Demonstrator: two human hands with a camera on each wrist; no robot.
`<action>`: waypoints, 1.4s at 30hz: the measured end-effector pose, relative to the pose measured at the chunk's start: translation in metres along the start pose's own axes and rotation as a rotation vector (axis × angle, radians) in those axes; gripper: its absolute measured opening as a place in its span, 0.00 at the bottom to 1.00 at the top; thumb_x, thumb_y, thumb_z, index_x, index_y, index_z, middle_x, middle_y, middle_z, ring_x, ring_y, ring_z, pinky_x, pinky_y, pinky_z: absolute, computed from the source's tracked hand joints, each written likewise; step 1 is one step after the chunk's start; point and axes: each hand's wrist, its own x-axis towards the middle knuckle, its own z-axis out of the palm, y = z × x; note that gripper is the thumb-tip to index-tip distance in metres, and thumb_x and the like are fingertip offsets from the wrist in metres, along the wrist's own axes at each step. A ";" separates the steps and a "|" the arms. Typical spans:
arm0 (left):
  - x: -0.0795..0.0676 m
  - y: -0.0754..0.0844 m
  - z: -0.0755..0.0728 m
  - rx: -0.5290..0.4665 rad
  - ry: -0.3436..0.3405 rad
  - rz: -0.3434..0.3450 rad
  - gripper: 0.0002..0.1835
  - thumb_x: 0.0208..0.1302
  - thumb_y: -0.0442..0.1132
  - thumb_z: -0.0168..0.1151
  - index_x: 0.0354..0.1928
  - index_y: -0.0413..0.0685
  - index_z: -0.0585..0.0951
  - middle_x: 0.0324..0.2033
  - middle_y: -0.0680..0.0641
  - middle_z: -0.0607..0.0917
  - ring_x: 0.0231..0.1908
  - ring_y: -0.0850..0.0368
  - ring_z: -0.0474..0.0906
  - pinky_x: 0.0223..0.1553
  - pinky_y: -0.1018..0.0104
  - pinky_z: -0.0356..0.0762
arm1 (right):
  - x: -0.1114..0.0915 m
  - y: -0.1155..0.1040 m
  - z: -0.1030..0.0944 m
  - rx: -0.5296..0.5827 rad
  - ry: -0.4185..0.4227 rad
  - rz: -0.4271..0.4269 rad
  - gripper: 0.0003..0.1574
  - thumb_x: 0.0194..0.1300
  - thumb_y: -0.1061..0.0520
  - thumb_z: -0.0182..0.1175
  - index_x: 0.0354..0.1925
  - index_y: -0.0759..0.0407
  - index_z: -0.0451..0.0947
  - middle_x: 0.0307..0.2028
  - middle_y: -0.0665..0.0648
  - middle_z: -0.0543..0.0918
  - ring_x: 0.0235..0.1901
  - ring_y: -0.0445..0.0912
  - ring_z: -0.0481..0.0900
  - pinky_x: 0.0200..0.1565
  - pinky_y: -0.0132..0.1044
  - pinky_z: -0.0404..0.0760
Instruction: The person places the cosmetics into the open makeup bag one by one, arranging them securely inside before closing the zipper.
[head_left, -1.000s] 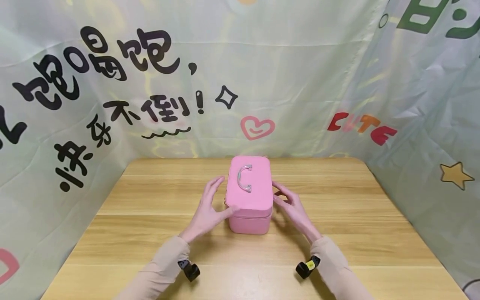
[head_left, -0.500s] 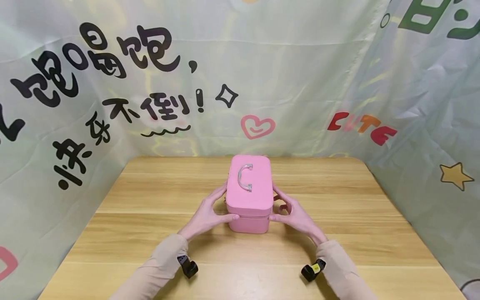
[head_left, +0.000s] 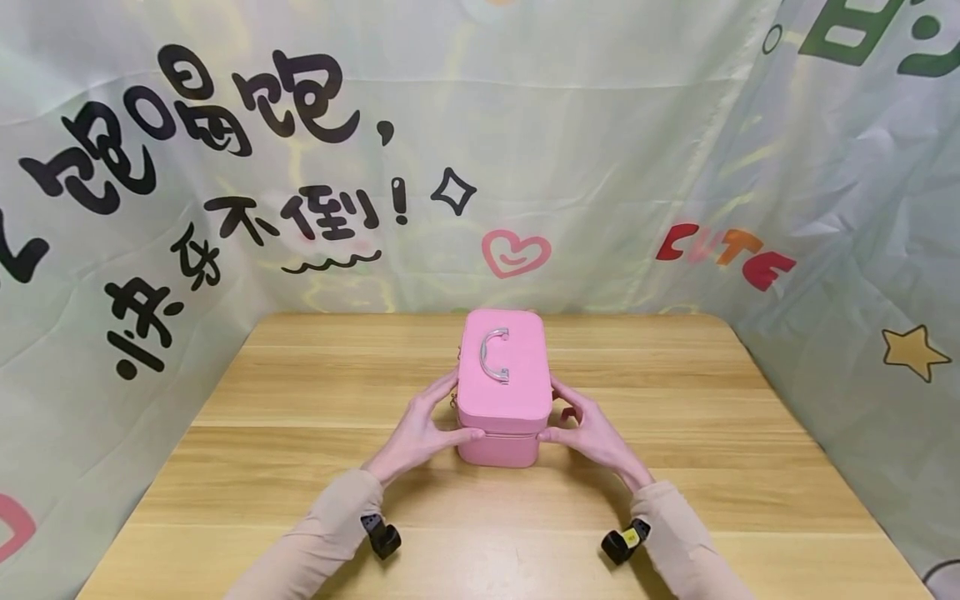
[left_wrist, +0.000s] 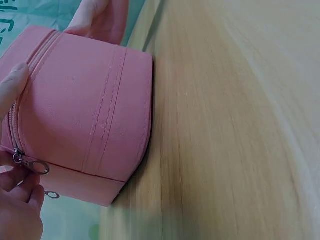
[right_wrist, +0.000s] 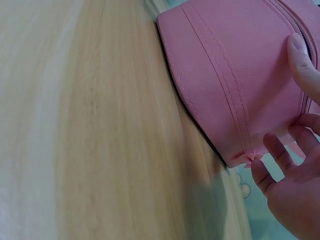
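A pink cosmetic case (head_left: 510, 408) stands on the table, a silver handle (head_left: 487, 357) on its lid. My left hand (head_left: 416, 433) grips the left side by the lid seam, thumb on the front. In the left wrist view its curled fingers are beside a metal zipper pull (left_wrist: 37, 167), and a second pull (left_wrist: 52, 194) hangs beyond. My right hand (head_left: 596, 433) holds the opposite side, thumb at the zipper (right_wrist: 287, 12); some fingers stand off the case in the right wrist view. A dark gap shows along the zipper near that thumb.
The wooden table (head_left: 315, 492) reaches back to a printed cloth backdrop (head_left: 585, 150), which also hangs along both sides. Small black cameras, one of them the left camera (head_left: 382, 537), are strapped at both wrists.
Both hands have closed in on the case, the right thumb coming round to its front corner. Since half a second ago the lid has shifted slightly right while the base stays in place.
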 end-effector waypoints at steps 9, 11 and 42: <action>-0.003 -0.002 -0.010 -0.006 -0.051 -0.049 0.50 0.52 0.49 0.79 0.76 0.55 0.65 0.76 0.48 0.66 0.76 0.45 0.61 0.74 0.41 0.58 | 0.001 -0.006 -0.003 -0.065 -0.010 -0.032 0.62 0.54 0.61 0.75 0.79 0.56 0.53 0.70 0.66 0.70 0.53 0.39 0.70 0.45 0.41 0.75; -0.004 -0.005 -0.012 -0.039 -0.066 -0.043 0.48 0.53 0.47 0.79 0.75 0.55 0.65 0.75 0.49 0.66 0.75 0.47 0.62 0.74 0.44 0.59 | 0.001 -0.010 -0.004 -0.077 -0.022 -0.059 0.66 0.54 0.60 0.76 0.80 0.51 0.49 0.73 0.64 0.67 0.55 0.38 0.70 0.45 0.43 0.75; -0.002 -0.004 -0.008 0.006 0.062 -0.112 0.17 0.66 0.32 0.65 0.55 0.36 0.83 0.47 0.38 0.89 0.46 0.47 0.88 0.51 0.60 0.84 | 0.004 -0.039 0.010 -0.193 0.077 -0.024 0.59 0.49 0.47 0.80 0.75 0.43 0.63 0.70 0.62 0.73 0.62 0.57 0.80 0.63 0.51 0.77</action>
